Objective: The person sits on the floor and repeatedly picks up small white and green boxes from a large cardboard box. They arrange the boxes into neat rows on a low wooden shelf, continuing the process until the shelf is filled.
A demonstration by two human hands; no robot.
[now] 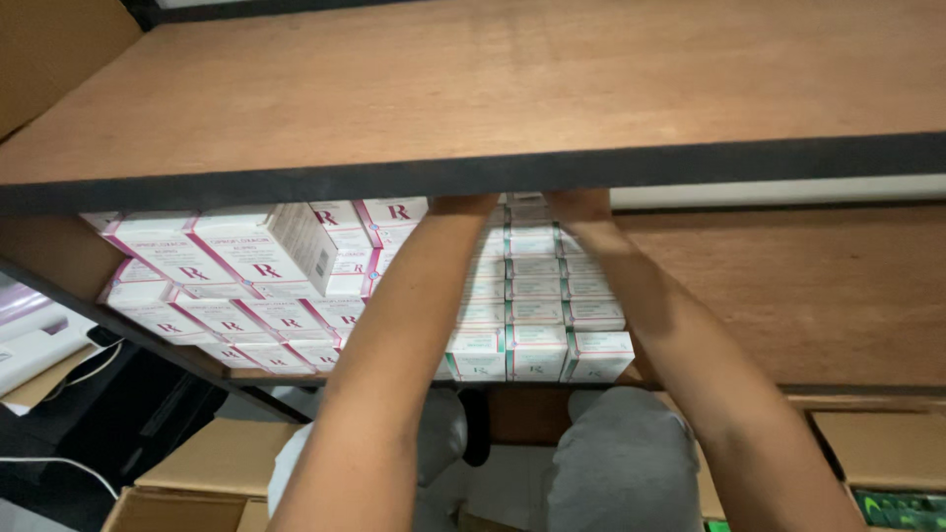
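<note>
Both my forearms reach up into a wooden shelf bay. My left hand (463, 205) and my right hand (579, 205) show only at the wrists; the fingers are hidden behind the black front edge of the upper shelf board (473, 172). They reach over a stack of small white boxes with green stripes (537, 296), piled several high in three columns. The hands sit at the top of that stack, on either side of it. Left of it stand white boxes with pink stripes (246, 266), stacked in rows.
The lower shelf (808, 296) has bare wood to the right of the stacks. Below are my grey-trousered knees (621, 463), open cardboard boxes on the floor at left (222, 458) and right (877, 443), and white cables at far left (59, 461).
</note>
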